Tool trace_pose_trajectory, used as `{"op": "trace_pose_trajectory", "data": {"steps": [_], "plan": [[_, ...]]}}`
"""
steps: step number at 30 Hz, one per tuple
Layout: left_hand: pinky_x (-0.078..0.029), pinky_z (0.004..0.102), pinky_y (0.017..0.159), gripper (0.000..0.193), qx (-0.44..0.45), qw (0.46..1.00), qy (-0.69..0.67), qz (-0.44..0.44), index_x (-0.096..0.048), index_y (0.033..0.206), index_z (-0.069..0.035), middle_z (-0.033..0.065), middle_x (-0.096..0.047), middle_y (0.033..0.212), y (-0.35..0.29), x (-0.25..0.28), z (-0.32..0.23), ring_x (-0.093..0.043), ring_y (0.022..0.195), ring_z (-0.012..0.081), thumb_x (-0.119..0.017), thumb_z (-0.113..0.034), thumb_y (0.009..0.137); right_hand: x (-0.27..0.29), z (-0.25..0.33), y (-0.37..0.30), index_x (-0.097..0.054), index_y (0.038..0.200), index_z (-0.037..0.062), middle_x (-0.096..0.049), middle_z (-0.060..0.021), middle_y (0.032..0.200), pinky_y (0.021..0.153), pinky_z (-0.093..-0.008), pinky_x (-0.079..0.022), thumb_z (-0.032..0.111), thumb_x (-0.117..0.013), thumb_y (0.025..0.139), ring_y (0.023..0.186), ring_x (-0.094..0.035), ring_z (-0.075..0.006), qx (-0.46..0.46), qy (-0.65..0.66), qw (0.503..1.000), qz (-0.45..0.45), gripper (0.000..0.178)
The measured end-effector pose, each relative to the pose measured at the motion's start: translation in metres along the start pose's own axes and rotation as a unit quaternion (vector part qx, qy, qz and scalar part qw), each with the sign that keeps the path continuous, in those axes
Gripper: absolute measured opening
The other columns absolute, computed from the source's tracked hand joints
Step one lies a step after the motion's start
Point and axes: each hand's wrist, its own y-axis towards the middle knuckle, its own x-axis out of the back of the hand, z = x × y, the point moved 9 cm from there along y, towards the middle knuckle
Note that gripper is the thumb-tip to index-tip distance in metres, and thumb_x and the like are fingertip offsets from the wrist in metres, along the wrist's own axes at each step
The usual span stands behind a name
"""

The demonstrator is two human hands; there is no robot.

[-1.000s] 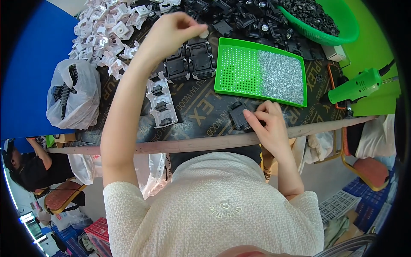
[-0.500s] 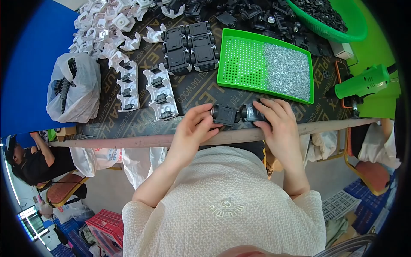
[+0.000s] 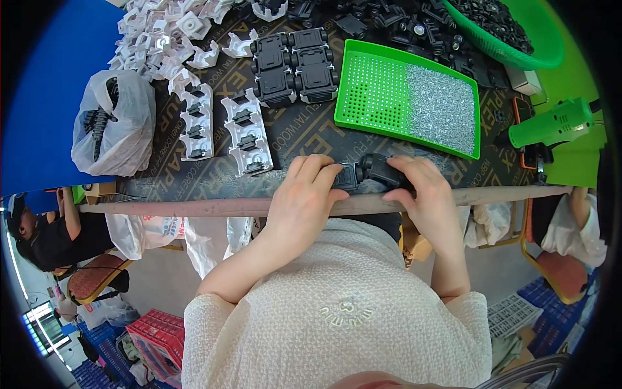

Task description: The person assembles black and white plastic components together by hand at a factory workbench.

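Note:
At the table's near edge, my left hand (image 3: pixel 303 194) closes its fingers and thumb on a small black plastic boxy part (image 3: pixel 348 176). Just beside it, my right hand (image 3: pixel 426 193) grips a second black plastic part (image 3: pixel 379 170), which has round wheel-like ends and is tilted. These two parts meet or nearly meet; my fingers hide their outer ends. Farther off stand several assembled black-and-white blocks (image 3: pixel 275 85) of similar make. To their left are two white plastic rows (image 3: pixel 249 139) (image 3: pixel 197 123) with black pieces set in them.
A green perforated tray (image 3: pixel 369 91) holds many small screws. Right of it lies a green electric screwdriver (image 3: pixel 551 126). White parts (image 3: pixel 152 39) and black parts (image 3: pixel 395 26) are heaped at the back, near a green basket (image 3: pixel 547 48). A plastic bag (image 3: pixel 133 129) stands left.
My left hand has moved in over the left black part, turning palm down. The right-hand part has been tilted up. The whole view has shifted slightly.

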Motion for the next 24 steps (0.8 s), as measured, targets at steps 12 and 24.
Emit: {"op": "trace_pose_trajectory", "data": {"steps": [12,24], "plan": [[-0.047,0.0421,0.085,0.037,0.018,0.996,0.037,0.084,-0.058,0.102,-0.001,0.0135,-0.056,0.102,0.017,-0.003,-0.005,-0.054,0.099,0.0345,-0.077,-0.003,0.070,-0.002,0.011,0.001,-0.067,0.103,-0.0006,-0.065,-0.0164,0.115,0.089,-0.0419,-0.051,0.023,-0.078,0.079,0.105,-0.061,-0.0340,0.036,-0.026,0.999,-0.012,0.035],[-0.046,0.0412,0.085,0.037,-0.009,0.995,0.021,0.099,-0.057,0.102,-0.001,0.0142,-0.056,0.102,0.018,-0.004,-0.004,-0.054,0.100,0.0349,-0.074,0.004,0.069,-0.001,0.012,-0.005,-0.065,0.097,0.0007,-0.063,-0.0160,0.122,0.089,-0.0414,-0.053,0.009,-0.077,0.075,0.111,-0.062,-0.0346,0.094,-0.081,0.992,-0.034,0.026]]}}
